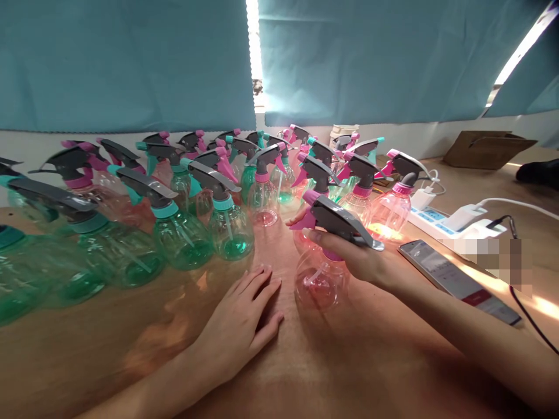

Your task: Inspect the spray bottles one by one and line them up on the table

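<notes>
Your right hand (353,251) is closed around the neck of a clear pink spray bottle (318,288), beneath its gray and pink head; the bottle stands on the wooden table (279,378) in front of you. Your left hand (238,317) lies palm down just left of it, fingers loosely spread. Green spray bottles (181,241) stand farther left; a phone (456,279) lies at right.

Left grip (238,320) flat, palm down, right grip (354,254) raised, curled
</notes>
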Action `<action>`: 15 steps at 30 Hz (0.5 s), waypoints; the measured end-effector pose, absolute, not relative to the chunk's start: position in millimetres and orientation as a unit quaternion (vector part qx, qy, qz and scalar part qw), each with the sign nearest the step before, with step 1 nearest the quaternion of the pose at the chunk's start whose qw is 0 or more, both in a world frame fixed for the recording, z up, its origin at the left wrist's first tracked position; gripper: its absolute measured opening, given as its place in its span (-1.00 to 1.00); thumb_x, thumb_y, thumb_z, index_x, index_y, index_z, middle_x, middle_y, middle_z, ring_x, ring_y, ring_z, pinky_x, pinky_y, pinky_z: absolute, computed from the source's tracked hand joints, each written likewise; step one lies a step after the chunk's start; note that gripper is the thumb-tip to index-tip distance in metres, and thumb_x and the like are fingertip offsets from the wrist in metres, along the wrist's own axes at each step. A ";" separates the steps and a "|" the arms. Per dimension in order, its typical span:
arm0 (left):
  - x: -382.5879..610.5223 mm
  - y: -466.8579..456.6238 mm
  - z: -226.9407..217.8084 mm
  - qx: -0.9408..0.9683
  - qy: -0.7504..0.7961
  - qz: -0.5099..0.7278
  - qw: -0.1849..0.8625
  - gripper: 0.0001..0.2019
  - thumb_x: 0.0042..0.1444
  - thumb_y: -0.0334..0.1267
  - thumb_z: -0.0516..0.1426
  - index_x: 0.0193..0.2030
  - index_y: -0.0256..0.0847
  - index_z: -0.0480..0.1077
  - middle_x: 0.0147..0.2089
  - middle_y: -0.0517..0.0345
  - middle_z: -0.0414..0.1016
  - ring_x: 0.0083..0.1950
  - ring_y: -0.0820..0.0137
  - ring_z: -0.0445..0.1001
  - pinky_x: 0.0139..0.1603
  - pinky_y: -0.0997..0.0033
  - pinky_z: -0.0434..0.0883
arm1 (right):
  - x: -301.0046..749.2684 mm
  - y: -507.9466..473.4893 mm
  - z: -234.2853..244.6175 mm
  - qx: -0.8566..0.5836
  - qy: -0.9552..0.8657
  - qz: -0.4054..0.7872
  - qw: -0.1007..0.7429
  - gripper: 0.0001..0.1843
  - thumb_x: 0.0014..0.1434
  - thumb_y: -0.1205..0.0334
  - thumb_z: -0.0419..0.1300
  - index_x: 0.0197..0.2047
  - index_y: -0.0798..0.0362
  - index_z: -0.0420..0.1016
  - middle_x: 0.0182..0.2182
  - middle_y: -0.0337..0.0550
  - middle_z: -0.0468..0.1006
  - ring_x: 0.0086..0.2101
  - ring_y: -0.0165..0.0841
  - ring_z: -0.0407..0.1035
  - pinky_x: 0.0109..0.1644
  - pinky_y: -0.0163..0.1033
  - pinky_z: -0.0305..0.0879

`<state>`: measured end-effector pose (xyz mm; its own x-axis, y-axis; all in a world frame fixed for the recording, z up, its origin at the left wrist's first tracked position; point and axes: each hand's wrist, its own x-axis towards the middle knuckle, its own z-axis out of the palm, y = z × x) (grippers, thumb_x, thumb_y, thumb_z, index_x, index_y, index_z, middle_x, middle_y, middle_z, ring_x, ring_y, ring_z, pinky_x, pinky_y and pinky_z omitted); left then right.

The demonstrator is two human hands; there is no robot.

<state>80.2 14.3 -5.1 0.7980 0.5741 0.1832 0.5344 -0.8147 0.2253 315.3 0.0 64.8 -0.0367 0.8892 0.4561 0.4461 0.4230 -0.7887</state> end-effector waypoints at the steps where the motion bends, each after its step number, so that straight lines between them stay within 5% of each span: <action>1: 80.6 14.4 -4.9 0.945 0.292 0.121 0.080 -0.54 0.33 -0.08 0.03 0.27 -0.27 0.29 0.36 -0.15 0.23 0.38 0.03 0.15 0.34 -0.08 0.15 | 314.9 -1.0 65.1 -0.489 -0.682 0.227 0.494 -0.86 0.17 0.16 0.14 -0.37 -0.03 0.26 -0.46 -0.30 0.25 -0.44 -0.42 0.13 -0.34 -0.28 0.21; 15: 81.8 14.6 -4.4 0.944 0.288 0.131 0.088 -0.55 0.33 -0.08 0.02 0.27 -0.22 0.28 0.35 -0.10 0.24 0.39 0.06 0.14 0.35 -0.05 0.14 | 308.5 -6.0 64.2 -0.464 -0.672 0.196 0.542 -0.78 0.24 0.21 0.11 -0.44 -0.01 0.22 -0.50 -0.34 0.25 -0.48 -0.45 0.12 -0.41 -0.29 0.09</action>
<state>81.8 14.6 -4.4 0.7994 0.5678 0.1961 0.5220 -0.8182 0.2411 308.5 -6.0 64.2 0.0200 0.8372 0.5465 0.4110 0.4914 -0.7679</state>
